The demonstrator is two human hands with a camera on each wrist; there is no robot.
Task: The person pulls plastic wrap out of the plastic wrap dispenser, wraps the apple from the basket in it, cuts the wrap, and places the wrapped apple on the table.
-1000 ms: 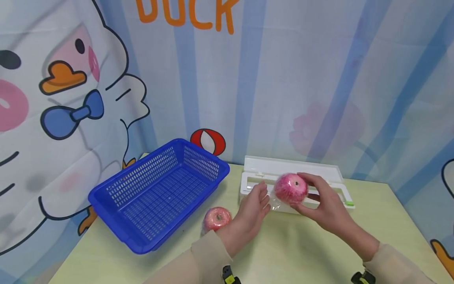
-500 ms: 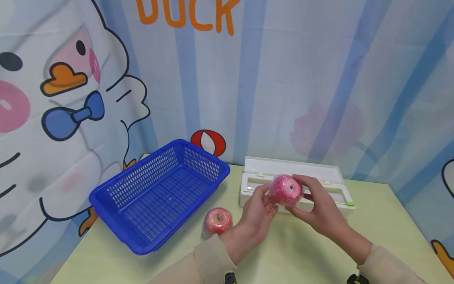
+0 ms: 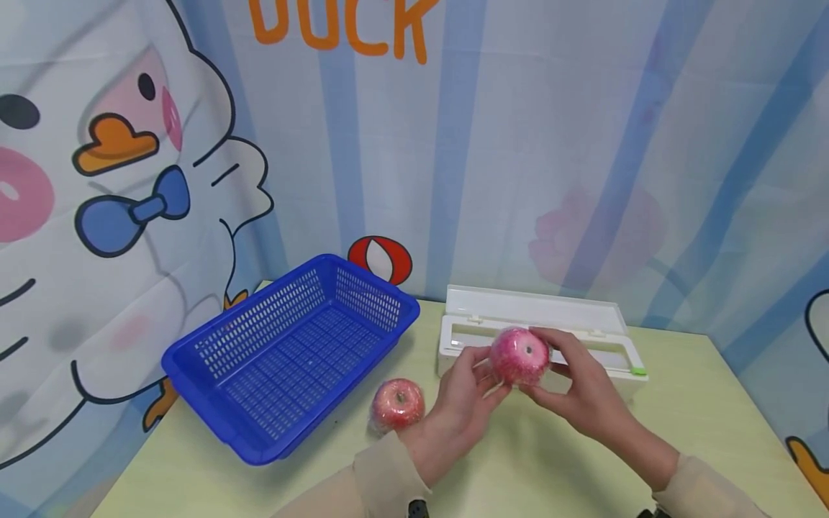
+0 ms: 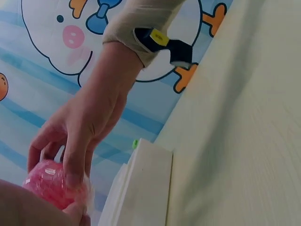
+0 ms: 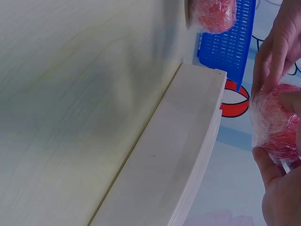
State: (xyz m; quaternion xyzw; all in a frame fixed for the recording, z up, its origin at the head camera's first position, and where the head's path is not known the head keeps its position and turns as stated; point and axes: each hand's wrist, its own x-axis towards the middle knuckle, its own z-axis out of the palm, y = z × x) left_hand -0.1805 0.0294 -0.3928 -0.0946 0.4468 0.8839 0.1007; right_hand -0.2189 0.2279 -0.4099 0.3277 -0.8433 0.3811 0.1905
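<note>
A pink-red apple (image 3: 518, 356) in crinkled clear plastic film is held in the air by both hands. My left hand (image 3: 461, 406) cups its left side, with the thumb high and the fingers low. From the right, my right hand (image 3: 588, 388) grips it between thumb and fingers, stem end facing up toward me. Seen from below in the right wrist view, bunched film covers the underside of the apple (image 5: 275, 125). A second film-wrapped apple (image 3: 398, 404) rests on the table beside my left wrist.
Behind the hands stands a long white cling film dispenser (image 3: 537, 301), lid raised, with a green slider (image 3: 638, 371) at its right end. On the left lies a blue plastic basket (image 3: 242, 450) with nothing in it. A printed duck curtain (image 3: 401, 158) hangs behind the table (image 3: 686, 432).
My left hand, apart from the apple one second ago, now touches and holds it. The apple has shifted slightly left and down with my right hand.
</note>
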